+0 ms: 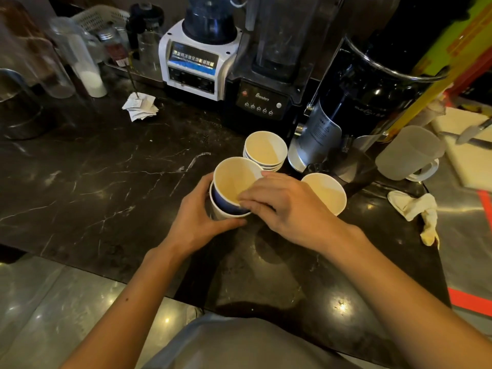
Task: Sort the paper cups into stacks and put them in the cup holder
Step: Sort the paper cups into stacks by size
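On the dark marble counter (106, 182) my left hand (197, 217) wraps around a white paper cup (219, 213) from the left. A blue paper cup (231, 182) sits tilted inside it, not fully nested. My right hand (282, 203) pinches the blue cup's right rim, fingers over the edge. Behind them stands a stack of several white cups (265, 151). A single paper cup (328, 193) stands to the right, partly hidden by my right hand. No cup holder is visible.
Two blenders (198, 59) (262, 99) and a black grinder (359, 102) line the back. A frosted mug (410, 153), a crumpled cloth (415, 211) and a cutting board with a knife (471, 134) lie right. Paper slips (139, 106) and glass jars (80, 57) stand at the back left.
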Demonstrator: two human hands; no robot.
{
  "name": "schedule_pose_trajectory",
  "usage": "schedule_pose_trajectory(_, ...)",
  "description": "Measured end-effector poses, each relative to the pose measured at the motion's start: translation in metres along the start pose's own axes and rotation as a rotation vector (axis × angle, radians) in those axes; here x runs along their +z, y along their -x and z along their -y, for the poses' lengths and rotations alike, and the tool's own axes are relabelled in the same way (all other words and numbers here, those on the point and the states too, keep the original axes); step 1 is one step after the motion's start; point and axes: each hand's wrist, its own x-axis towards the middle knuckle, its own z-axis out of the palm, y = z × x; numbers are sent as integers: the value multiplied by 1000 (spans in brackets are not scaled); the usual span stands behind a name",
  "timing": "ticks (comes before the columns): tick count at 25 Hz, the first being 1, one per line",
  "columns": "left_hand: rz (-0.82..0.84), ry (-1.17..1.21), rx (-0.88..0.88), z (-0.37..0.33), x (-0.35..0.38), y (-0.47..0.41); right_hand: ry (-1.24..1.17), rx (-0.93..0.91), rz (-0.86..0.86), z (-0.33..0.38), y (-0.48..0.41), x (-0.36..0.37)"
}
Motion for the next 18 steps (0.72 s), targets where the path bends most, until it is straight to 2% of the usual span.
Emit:
schedule_pose_trajectory(2, -21, 12, -20, 0, -1, 4, -73, 46, -44, 1, -6, -5)
schedule_pose_trajectory(4, -55, 28, -23, 0, 1, 3, -108, 60, -16, 0, -9, -13)
schedule_pose_trajectory(6, -72, 46, -9, 0, 2, 2, -51, 37, 75, -1, -10, -10)
schedule_pose_trajectory(8, -52, 48, -2, 0, 5, 1, 10, 15, 61, -1, -6, -3)
schedule_pose_trajectory(10, -28, 47, -12, 3, 4, 2, 69, 14, -74, -6, -6, -10)
schedule_pose_trajectory(15, -38, 39, -70, 11, -2, 6, 69, 165, -551, -23, -25, -70)
schedule_pose_trajectory(18, -76, 34, -87, 13, -4, 6, 153, 190, -639, -40, -34, -80)
